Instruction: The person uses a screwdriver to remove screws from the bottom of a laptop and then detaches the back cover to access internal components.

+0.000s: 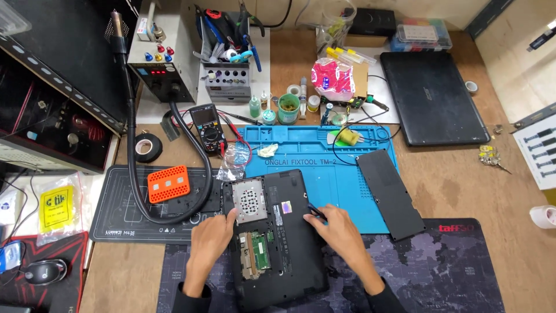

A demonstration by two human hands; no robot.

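Observation:
A black laptop (292,255) lies upside down in front of me with its service bay open, showing a silver drive plate (250,200) and a green circuit board (260,251). My left hand (209,243) rests on the laptop's left edge, thumb touching the drive plate. My right hand (339,232) sits at the laptop's right edge and pinches a thin dark tool (315,211) whose tip touches the case. The removed black bay cover (389,193) lies to the right on the blue work mat (341,174).
A second closed black laptop (431,95) lies at the back right. A multimeter (208,128), orange perforated block (168,183), black tape roll (147,147), hot-air station (162,55) with hose, tool rack (227,52) and small bottles crowd the back. A mouse (45,270) sits at left.

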